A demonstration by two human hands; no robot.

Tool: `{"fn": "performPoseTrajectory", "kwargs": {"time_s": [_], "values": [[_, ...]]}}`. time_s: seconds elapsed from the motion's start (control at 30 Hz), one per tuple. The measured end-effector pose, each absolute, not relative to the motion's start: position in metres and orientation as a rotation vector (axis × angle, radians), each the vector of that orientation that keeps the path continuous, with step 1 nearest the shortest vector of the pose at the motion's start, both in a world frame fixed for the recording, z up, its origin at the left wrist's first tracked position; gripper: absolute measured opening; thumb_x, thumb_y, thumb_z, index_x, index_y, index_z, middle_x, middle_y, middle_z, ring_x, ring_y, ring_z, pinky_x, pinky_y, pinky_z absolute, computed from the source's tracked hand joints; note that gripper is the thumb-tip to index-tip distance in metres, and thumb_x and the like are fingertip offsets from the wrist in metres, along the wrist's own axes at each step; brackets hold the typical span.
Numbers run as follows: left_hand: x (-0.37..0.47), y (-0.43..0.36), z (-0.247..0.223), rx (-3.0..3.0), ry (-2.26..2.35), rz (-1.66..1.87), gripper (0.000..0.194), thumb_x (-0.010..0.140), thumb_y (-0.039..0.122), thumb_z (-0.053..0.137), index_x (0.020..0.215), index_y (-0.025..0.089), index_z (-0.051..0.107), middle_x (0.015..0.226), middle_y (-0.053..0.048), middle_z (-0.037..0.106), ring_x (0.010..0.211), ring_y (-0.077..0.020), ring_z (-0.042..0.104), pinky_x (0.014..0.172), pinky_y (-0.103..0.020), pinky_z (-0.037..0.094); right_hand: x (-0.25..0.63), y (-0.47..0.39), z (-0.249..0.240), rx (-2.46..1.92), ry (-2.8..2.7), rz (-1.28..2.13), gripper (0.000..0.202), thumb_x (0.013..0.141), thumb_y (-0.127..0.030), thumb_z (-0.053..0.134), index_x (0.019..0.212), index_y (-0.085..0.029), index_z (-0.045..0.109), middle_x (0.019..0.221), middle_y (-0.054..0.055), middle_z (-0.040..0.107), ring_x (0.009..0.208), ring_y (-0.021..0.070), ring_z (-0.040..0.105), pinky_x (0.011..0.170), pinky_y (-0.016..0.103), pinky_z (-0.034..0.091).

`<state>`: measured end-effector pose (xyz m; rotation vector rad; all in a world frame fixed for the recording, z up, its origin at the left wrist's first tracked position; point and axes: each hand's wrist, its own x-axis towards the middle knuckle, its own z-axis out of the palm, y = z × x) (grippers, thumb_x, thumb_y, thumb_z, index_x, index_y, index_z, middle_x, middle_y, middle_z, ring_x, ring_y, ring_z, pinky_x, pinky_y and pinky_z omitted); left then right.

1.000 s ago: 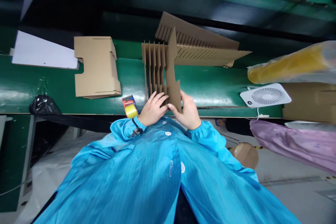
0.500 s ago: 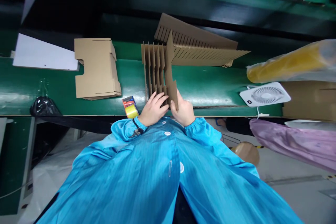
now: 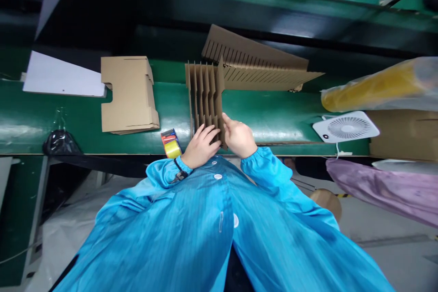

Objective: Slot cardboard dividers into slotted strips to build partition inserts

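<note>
Cardboard divider grid (image 3: 204,96) stands on the near half of the green bench (image 3: 78,118), running from the bench's near edge toward the far side, its upright strips parallel so the slots line up. About 6 strips show, though the exact count is hard to tell.

At its near end, the left hand (image 3: 200,148) lies with fingers spread and slightly curled over the strip ends, pressing rather than gripping, which appears to keep the loose strips from splaying. The right hand (image 3: 238,138) is closed around the near end of the rightmost strip (image 3: 221,100), thumb and fingers pinching its edge, so that strip sits upright and in line with the rest.

Just beyond the grid, at the far right, a stack of slotted strips (image 3: 260,66) leans within reach. A roll of tape (image 3: 170,143) sits just left of the left hand at the bench's edge. Further left lie folded flat cartons (image 3: 128,93) and a white sheet (image 3: 61,77). To the right stand a small white fan (image 3: 345,126) and a yellow roll in plastic wrap (image 3: 376,84).
</note>
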<state>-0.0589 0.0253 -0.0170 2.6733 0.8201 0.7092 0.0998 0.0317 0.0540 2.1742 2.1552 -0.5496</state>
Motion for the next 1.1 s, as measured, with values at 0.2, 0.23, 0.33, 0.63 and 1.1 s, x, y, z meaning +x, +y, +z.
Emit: {"fn": "performPoseTrajectory", "kwargs": {"time_s": [0.2, 0.23, 0.33, 0.63, 1.1], "values": [[-0.059, 0.025, -0.016, 2.688, 0.837, 0.698, 0.018, 0.092, 0.025, 0.053, 0.096, 0.018, 0.069, 0.125, -0.013, 0.059, 0.126, -0.0282, 0.049, 0.106, -0.056, 0.040, 0.113, 0.056, 0.052, 2.256, 2.321, -0.501, 0.047, 0.094, -0.030, 0.036, 0.134, -0.009, 0.051, 0.104, 0.015, 0.070, 0.093, 0.0258, 0.065, 0.084, 0.037, 0.050], [-0.059, 0.025, -0.016, 2.686, 0.839, 0.692, 0.018, 0.091, 0.025, 0.053, 0.096, 0.018, 0.069, 0.126, -0.012, 0.059, 0.126, -0.0280, 0.048, 0.106, -0.056, 0.040, 0.115, 0.068, 0.052, 2.292, 2.354, -0.446, 0.052, 0.094, -0.033, 0.037, 0.139, -0.009, 0.045, 0.103, 0.015, 0.070, 0.091, 0.0265, 0.064, 0.083, 0.038, 0.050], [-0.060, 0.026, -0.016, 2.675, 0.840, 0.676, 0.018, 0.091, 0.025, 0.053, 0.096, 0.019, 0.069, 0.126, -0.012, 0.059, 0.127, -0.0279, 0.048, 0.107, -0.056, 0.039, 0.114, 0.107, 0.048, 2.311, 2.388, -0.329, 0.062, 0.094, -0.033, 0.033, 0.149, -0.006, 0.025, 0.104, 0.017, 0.069, 0.091, 0.0282, 0.062, 0.081, 0.041, 0.049], [-0.059, 0.022, -0.016, 2.705, 0.817, 0.761, 0.018, 0.091, 0.024, 0.054, 0.094, 0.017, 0.069, 0.122, -0.013, 0.061, 0.123, -0.0290, 0.051, 0.104, -0.055, 0.042, 0.109, 0.152, 0.018, 2.204, 2.140, -0.567, 0.067, 0.084, -0.008, 0.036, 0.148, 0.003, 0.021, 0.104, 0.023, 0.068, 0.093, 0.0284, 0.064, 0.085, 0.043, 0.048], [-0.061, 0.026, -0.014, 2.649, 0.847, 0.658, 0.017, 0.091, 0.024, 0.054, 0.097, 0.019, 0.069, 0.127, -0.012, 0.059, 0.126, -0.0285, 0.048, 0.106, -0.056, 0.039, 0.129, 0.097, 0.041, 2.065, 1.862, -1.552, 0.079, 0.083, -0.014, 0.059, 0.150, -0.004, 0.019, 0.060, -0.002, 0.066, 0.047, 0.0121, 0.054, 0.053, 0.024, 0.049]]}}
